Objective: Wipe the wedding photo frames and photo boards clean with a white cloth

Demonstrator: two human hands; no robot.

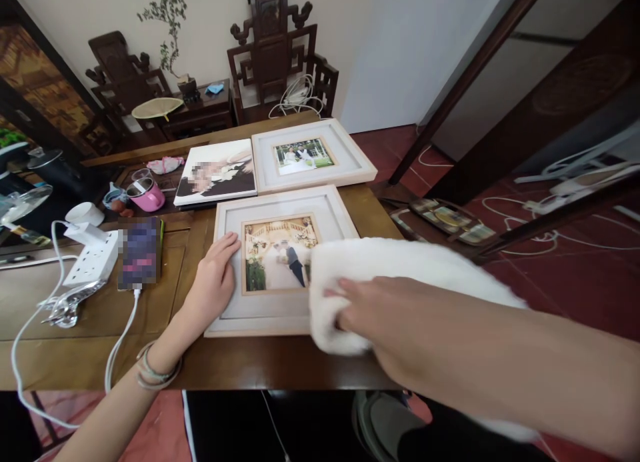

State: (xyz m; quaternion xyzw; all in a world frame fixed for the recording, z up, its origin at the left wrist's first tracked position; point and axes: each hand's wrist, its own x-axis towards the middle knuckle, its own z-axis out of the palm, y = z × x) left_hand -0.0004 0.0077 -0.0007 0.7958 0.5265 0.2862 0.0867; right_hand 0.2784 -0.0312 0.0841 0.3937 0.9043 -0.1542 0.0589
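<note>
A light wooden picture frame (235, 327) with a wedding photo (273, 255) lies flat near the table's front edge. My left hand (216, 275) rests on its left side, fingers stretched over the border. In my right hand (357, 309) is a bunched white cloth (400, 259), pressed over the frame's right part and hiding that corner. The cloth trails to the right under my forearm. Behind it lie a second framed photo (260, 155) and a photo album or canvas print (225, 172), side by side.
Left on the wooden table (160, 355) are a phone (140, 252) on a charging cable, a white power strip (95, 259) and a pink mug (147, 194). Dark carved chairs (270, 42) stand by the wall. Loose cables (540, 229) lie on the red floor at right.
</note>
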